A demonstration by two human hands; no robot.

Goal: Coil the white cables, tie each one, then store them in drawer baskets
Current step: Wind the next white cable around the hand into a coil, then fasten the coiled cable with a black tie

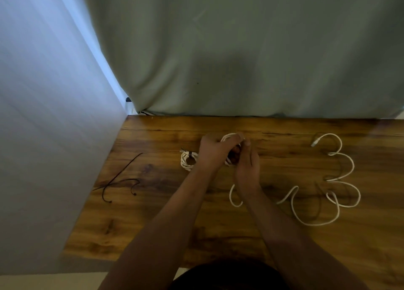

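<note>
Clutches white coil (229, 136) in left grip (215, 149) and right grip (247, 165), mid-coiling seemingly. Needs loose cable (314, 224) at right wound in, then black tie (129, 163) from far left.

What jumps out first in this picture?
Two hands, the left hand and right hand, grip a coil of white cable over the brown wooden table. A long loose white cable squiggles in loops to their right; a small tied white bundle lies just left, thin black ties farther left.

The 2 bare forearms reach forward and converge; the left hand (215, 151) and right hand (247, 166), close together, grip a coiled white cable (228, 136).
</note>
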